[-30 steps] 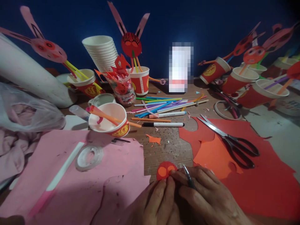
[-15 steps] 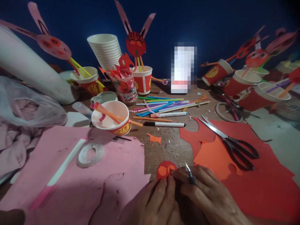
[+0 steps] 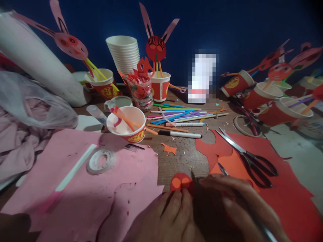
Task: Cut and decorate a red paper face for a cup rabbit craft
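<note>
A small red paper disc (image 3: pixel 181 175) with two orange ovals on it lies at the near edge of the table. My left hand (image 3: pixel 174 215) rests flat, its outstretched fingertips pressing on the disc's lower edge. To the right, my right hand (image 3: pixel 242 198) is raised apart from the disc, a pen (image 3: pixel 223 169) held slantwise between thumb and fingers. The pen's pointed tip sticks out past the fingers, and most of its barrel is hidden or blurred. Beyond that hand, black-handled scissors (image 3: pixel 248 154) lie with blades slightly apart on red paper (image 3: pixel 290 178) and orange paper (image 3: pixel 227 161).
Pink paper (image 3: pixel 83 188) on the left carries a tape roll (image 3: pixel 101 161) and a white-and-pink strip (image 3: pixel 75 168). Further back are a paper cup (image 3: pixel 126 127) with straws, several coloured sticks (image 3: pixel 186 114), a marker (image 3: pixel 180 134), stacked cups (image 3: pixel 123 53) and a rabbit-faced figure (image 3: pixel 155 50).
My right hand has lifted off the disc and moved right with the pen, leaving the right-hand orange oval uncovered. My left hand stays on the disc. The view has shifted slightly.
</note>
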{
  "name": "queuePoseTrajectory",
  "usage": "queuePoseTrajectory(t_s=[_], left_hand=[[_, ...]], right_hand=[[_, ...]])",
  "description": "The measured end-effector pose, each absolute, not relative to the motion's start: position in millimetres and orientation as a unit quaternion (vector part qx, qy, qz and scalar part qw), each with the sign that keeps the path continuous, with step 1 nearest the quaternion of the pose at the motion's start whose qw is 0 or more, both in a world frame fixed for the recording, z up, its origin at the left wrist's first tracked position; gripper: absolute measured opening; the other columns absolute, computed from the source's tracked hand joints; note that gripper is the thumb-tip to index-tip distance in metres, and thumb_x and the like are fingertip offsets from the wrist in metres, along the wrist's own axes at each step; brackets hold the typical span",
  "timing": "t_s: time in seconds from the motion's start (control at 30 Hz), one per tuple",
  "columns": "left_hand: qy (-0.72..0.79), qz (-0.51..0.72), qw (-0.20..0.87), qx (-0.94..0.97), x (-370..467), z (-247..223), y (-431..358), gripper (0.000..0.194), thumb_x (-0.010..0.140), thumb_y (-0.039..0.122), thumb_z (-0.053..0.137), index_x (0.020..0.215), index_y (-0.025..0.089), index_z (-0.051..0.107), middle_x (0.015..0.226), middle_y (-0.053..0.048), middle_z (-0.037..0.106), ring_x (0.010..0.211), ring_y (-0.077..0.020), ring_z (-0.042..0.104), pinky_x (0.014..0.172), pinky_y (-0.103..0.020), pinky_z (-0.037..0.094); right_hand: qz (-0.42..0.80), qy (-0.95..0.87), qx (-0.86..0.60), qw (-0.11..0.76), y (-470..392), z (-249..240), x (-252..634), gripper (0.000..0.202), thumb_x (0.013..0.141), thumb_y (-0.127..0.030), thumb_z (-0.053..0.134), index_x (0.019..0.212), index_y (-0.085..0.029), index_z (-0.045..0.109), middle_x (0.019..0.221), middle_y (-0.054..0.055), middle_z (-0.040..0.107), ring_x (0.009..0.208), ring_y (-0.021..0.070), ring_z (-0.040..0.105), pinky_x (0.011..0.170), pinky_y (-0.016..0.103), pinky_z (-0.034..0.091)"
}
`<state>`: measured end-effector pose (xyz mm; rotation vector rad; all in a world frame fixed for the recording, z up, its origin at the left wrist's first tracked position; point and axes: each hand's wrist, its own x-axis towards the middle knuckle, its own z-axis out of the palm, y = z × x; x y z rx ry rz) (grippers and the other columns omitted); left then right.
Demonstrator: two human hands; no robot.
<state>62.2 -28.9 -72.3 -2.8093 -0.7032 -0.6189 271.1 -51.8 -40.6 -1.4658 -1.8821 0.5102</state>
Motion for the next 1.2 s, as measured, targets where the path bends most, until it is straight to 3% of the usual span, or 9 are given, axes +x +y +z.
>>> queuePoseTrajectory(t_s=[0.13,0.2,0.3,0.43,0.53,0.67,0.8,0.93,1.2], left_hand=[[-0.22,-0.178,0.095,-0.954,61.6,-73.7,-28.4,0.025,0.088,0.02,0.04,0.099,0.015,0.062,0.106,-0.006,0.068,0.091,-0.0181,0.06,0.085,-0.032,0.038],[-0.216,-0.176,0.096,-0.956,61.9,-74.8,-28.8,0.023,0.087,0.02,0.042,0.099,0.015,0.061,0.103,-0.006,0.069,0.09,-0.0187,0.06,0.085,-0.033,0.038],[-0.222,-0.192,0.084,-0.952,62.9,-76.7,-29.8,0.02,0.086,0.018,0.044,0.095,0.015,0.061,0.092,-0.004,0.071,0.088,-0.0197,0.06,0.084,-0.034,0.037],[-0.223,-0.216,0.078,-0.947,62.8,-74.8,-29.1,0.015,0.084,0.018,0.047,0.089,0.017,0.061,0.086,-0.001,0.07,0.086,-0.0195,0.059,0.083,-0.034,0.036],[-0.22,-0.226,0.088,-0.945,62.0,-70.1,-26.9,0.017,0.084,0.016,0.044,0.087,0.017,0.061,0.09,-0.001,0.07,0.086,-0.0188,0.059,0.083,-0.033,0.037],[-0.233,-0.235,0.099,-0.938,62.7,-68.1,-25.4,0.025,0.084,0.01,0.038,0.093,0.018,0.061,0.092,0.002,0.071,0.086,-0.0175,0.059,0.082,-0.032,0.038],[-0.23,-0.24,0.099,-0.938,63.7,-70.5,-25.0,0.024,0.084,0.01,0.039,0.092,0.019,0.06,0.091,0.002,0.07,0.086,-0.0168,0.059,0.08,-0.031,0.039],[-0.227,-0.232,0.089,-0.942,63.7,-69.6,-23.9,0.022,0.085,0.01,0.04,0.092,0.019,0.06,0.091,0.002,0.07,0.087,-0.0164,0.058,0.08,-0.031,0.04],[-0.224,-0.192,0.083,-0.952,59.7,-69.9,-27.2,0.021,0.089,0.017,0.042,0.099,0.019,0.06,0.101,0.0,0.068,0.097,-0.0173,0.056,0.084,-0.031,0.039]], right_hand=[[0.448,-0.593,-0.553,0.377,-38.6,-27.1,282.0,0.044,0.097,-0.04,0.015,0.124,-0.028,0.047,0.053,-0.001,0.064,0.043,0.0154,0.062,0.042,0.023,0.054],[0.438,-0.574,-0.585,0.369,-32.3,-20.3,281.2,0.051,0.095,-0.045,0.015,0.116,-0.026,0.057,0.057,0.002,0.065,0.047,0.0165,0.063,0.044,0.025,0.055],[0.395,-0.589,-0.612,0.351,-24.4,-12.3,269.5,0.032,0.091,-0.043,0.04,0.103,-0.027,0.065,0.082,0.004,0.072,0.073,0.0189,0.069,0.058,0.025,0.058],[0.473,-0.539,-0.573,0.397,-14.7,-15.6,246.2,0.008,0.081,-0.027,0.06,0.088,-0.025,0.063,0.073,-0.001,0.071,0.064,0.014,0.069,0.054,0.018,0.056],[0.466,-0.504,-0.598,0.413,-11.2,-26.4,239.0,0.008,0.078,-0.024,0.061,0.085,-0.021,0.061,0.074,0.002,0.071,0.062,0.0143,0.068,0.054,0.02,0.056],[0.451,-0.546,-0.611,0.353,-13.4,-33.6,242.8,0.006,0.077,-0.026,0.059,0.076,-0.02,0.058,0.066,0.001,0.069,0.058,0.0147,0.065,0.05,0.021,0.053],[0.395,-0.564,-0.667,0.284,-18.3,-31.6,243.6,0.016,0.077,-0.027,0.055,0.062,-0.021,0.054,0.049,-0.004,0.056,0.044,0.0103,0.051,0.04,0.019,0.039],[0.377,-0.562,-0.681,0.278,-20.0,-31.0,240.5,0.022,0.077,-0.032,0.052,0.058,-0.022,0.05,0.044,-0.007,0.045,0.041,0.0091,0.04,0.038,0.02,0.03],[0.359,-0.585,-0.678,0.263,-18.5,-31.8,239.6,0.02,0.077,-0.029,0.052,0.059,-0.022,0.05,0.044,-0.007,0.048,0.039,0.0086,0.041,0.038,0.019,0.033]])
